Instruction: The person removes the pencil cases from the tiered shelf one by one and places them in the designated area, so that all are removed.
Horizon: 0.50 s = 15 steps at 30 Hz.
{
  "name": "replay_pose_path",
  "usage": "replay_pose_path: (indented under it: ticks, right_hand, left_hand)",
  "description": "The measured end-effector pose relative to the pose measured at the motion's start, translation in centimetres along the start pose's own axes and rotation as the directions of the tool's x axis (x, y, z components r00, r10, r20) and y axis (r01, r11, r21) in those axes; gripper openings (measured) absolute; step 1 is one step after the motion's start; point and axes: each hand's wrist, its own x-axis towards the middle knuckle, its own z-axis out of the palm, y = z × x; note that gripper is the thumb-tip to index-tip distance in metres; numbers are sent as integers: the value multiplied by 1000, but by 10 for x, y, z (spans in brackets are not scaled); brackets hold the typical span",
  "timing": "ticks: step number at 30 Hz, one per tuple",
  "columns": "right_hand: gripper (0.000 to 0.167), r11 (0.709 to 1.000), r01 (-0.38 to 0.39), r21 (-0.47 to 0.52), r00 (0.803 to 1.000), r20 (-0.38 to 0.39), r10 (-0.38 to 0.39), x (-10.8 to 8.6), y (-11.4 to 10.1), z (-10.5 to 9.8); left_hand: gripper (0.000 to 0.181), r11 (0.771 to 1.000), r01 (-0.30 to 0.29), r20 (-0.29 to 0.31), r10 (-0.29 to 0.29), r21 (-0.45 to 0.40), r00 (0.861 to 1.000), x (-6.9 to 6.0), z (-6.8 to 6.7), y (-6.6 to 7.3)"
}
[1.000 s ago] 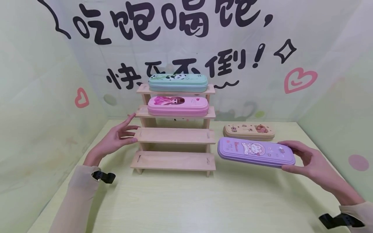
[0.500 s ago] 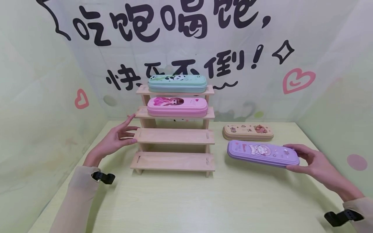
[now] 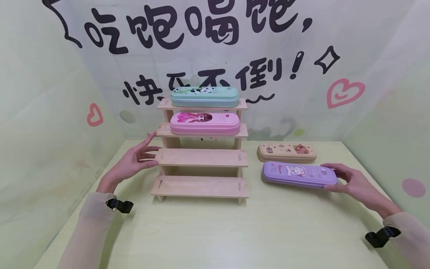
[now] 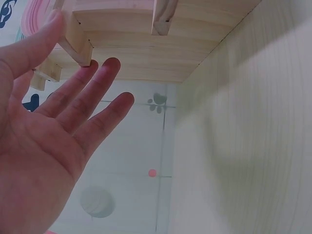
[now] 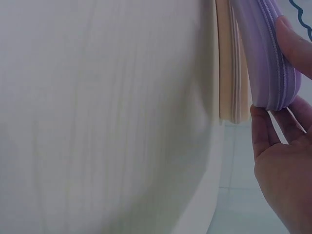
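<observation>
In the head view my right hand point(image 3: 352, 186) pinches the right end of a purple zippered pencil case point(image 3: 299, 175) with a bunny print. Thumb and fingers grip that end in the right wrist view, where the purple case point(image 5: 265, 53) is held off the tabletop. My left hand point(image 3: 131, 162) touches the left side of a four-step wooden display rack point(image 3: 201, 157), fingers extended. The left wrist view has the hand point(image 4: 44, 141) with its fingertips at the edges of the planks. A mint panda pencil case point(image 3: 205, 98) lies on the top step, a pink one point(image 3: 205, 125) on the step below.
A beige pencil case point(image 3: 286, 153) lies on the table behind the purple one. The pale table point(image 3: 208, 231) runs to fabric walls on the left, right and back. The rack's lower two steps are bare.
The purple pencil case first shifted right with my right hand, then slightly left and back toward the beige one, becoming more level. My left hand stays in place on the rack.
</observation>
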Motion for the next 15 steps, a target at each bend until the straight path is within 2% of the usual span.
replay_pose_path:
  ticks: [8, 15]
  right_hand:
    - [75, 998, -63, -8, 995, 77, 63, 16, 8, -2]
    - [81, 996, -81, -41, 987, 133, 86, 24, 10, -3]
  left_hand:
    - [101, 1000, 9, -11, -9, 1, 1000, -3, 1, -1]
    - [100, 1000, 10, -8, -10, -1, 1000, -1, 1, 0]
